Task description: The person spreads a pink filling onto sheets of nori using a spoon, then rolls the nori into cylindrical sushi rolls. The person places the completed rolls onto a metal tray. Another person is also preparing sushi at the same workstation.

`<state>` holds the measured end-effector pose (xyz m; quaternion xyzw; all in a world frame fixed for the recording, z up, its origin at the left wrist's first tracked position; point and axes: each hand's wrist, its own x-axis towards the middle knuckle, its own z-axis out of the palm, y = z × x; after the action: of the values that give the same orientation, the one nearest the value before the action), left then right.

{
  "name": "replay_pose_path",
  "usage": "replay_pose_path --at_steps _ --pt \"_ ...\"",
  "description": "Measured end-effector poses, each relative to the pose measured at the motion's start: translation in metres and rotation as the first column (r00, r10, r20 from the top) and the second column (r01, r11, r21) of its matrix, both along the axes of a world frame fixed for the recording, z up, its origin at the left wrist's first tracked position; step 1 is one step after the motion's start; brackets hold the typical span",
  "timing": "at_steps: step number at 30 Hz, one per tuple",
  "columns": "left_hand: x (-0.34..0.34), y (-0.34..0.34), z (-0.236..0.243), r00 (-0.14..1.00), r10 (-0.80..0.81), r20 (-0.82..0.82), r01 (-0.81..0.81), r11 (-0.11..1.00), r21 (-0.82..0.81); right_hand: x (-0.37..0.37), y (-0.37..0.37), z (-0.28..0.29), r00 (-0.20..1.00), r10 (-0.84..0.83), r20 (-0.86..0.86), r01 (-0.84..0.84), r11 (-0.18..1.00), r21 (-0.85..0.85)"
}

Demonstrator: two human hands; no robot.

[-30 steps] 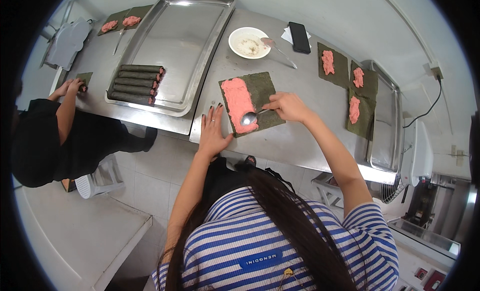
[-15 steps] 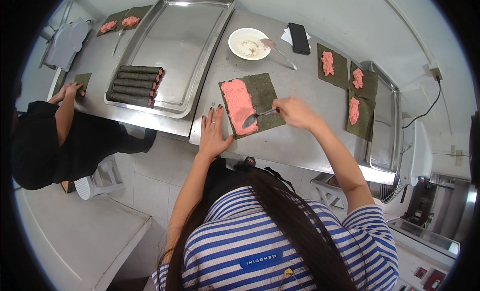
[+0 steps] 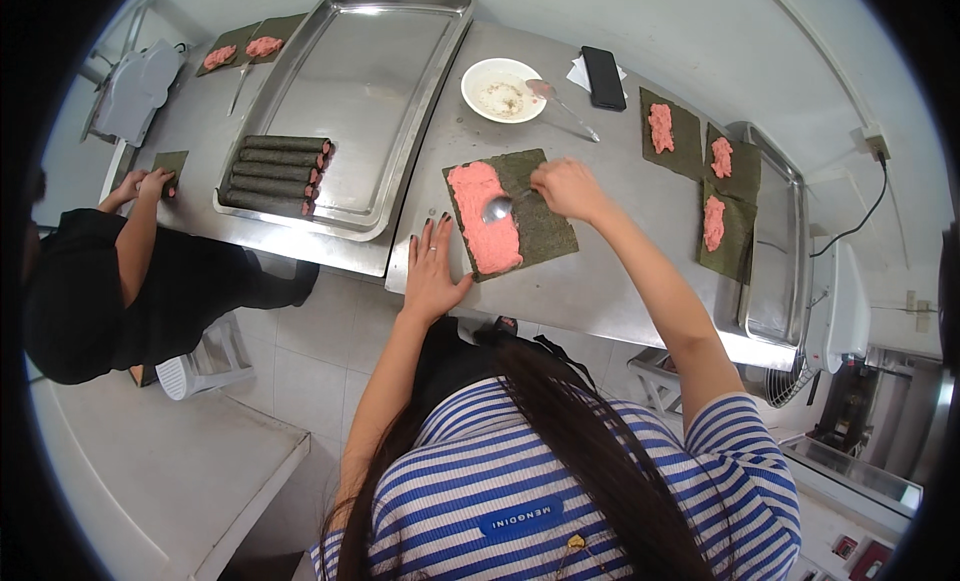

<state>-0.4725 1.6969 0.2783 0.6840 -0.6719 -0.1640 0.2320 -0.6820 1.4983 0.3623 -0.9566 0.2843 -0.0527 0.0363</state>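
A dark green nori sheet (image 3: 548, 224) lies on the steel table in front of me. Pink minced paste (image 3: 486, 243) covers its left half in a spread-out layer. My right hand (image 3: 568, 189) is closed around the handle of a metal spoon (image 3: 497, 209), whose bowl rests at the right edge of the paste. My left hand (image 3: 434, 277) lies flat on the table beside the sheet's lower left, fingers spread, thumb by the sheet's near corner. Beyond the sheet stands a white bowl (image 3: 484, 107) with liquid in it, and a second spoon (image 3: 566, 112) leans over its rim.
A large steel tray (image 3: 366, 71) at left holds several nori rolls (image 3: 276, 172). Nori sheets (image 3: 728, 231) with pink paste lie at right beside another tray (image 3: 775, 291). A phone (image 3: 602, 78) lies at the back. At far left, a co-worker's hands (image 3: 143, 186) touch a nori piece.
My right hand has moved the spoon away from me, from the near part of the paste to its middle. The view has shifted slightly; my left hand stays flat on the table.
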Motion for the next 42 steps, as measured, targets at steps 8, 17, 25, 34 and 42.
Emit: replay_pose_path --at_steps 8,17,25,34,42 --pt "0.0 0.001 0.001 1.0 0.01 -0.003 -0.01 1.0 0.019 0.007 0.009 0.024 1.0 0.014 -0.022 -0.013 0.998 0.062" --pt "-0.002 0.001 0.001 1.0 0.007 0.004 -0.007 1.0 0.0 0.018 -0.011 -0.001 0.994 0.107 0.024 -0.108 0.994 0.017" --pt "-0.002 -0.001 0.004 1.0 -0.004 -0.021 0.003 1.0 -0.018 0.048 -0.045 -0.001 0.993 0.056 0.105 -0.045 0.994 -0.102" --pt "0.003 -0.002 -0.003 0.999 -0.029 0.043 0.033 0.993 -0.111 0.045 -0.012 0.011 0.975 0.223 -0.011 -0.224 0.974 -0.039" --pt "0.001 -0.002 -0.001 0.999 -0.016 0.048 0.022 0.991 -0.132 0.073 -0.032 0.002 0.998 0.046 0.039 -0.038 0.982 -0.183"
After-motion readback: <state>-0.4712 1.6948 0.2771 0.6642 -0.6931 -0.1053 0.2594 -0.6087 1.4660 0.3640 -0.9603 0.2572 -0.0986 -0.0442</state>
